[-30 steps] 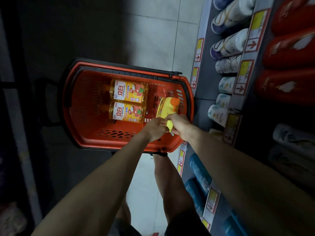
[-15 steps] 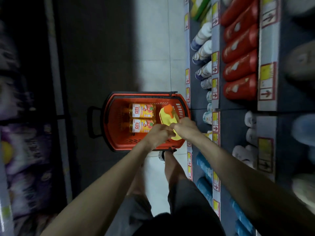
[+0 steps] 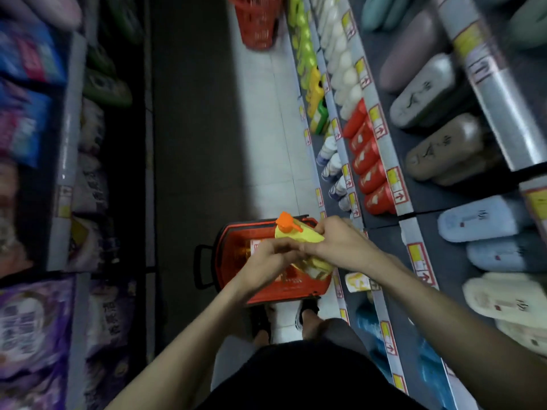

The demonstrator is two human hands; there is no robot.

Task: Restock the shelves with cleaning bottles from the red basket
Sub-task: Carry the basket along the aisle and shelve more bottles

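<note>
Both hands hold a yellow cleaning bottle (image 3: pixel 299 236) with an orange cap above the red basket (image 3: pixel 228 261) on the floor. My left hand (image 3: pixel 272 258) grips the bottle's lower part from the left. My right hand (image 3: pixel 334 247) is curled round its body from the right. The cap points up and away from me. Inside the basket, a labelled bottle (image 3: pixel 254 246) shows partly behind my left hand. The shelves (image 3: pixel 381 184) run along the right side of the aisle.
Right shelves carry red bottles (image 3: pixel 370 167), white bottles (image 3: pixel 343 69), yellow and green jugs (image 3: pixel 313 93), slippers (image 3: pixel 444 149) and blue bottles (image 3: pixel 370 324). A second red basket (image 3: pixel 257 22) stands far down the aisle. Bagged goods (image 3: pixel 29 321) fill the left shelves. My feet stand behind the basket.
The bottle has come up out of the basket, held in both hands. My view has risen, showing far more of the aisle and shelves.
</note>
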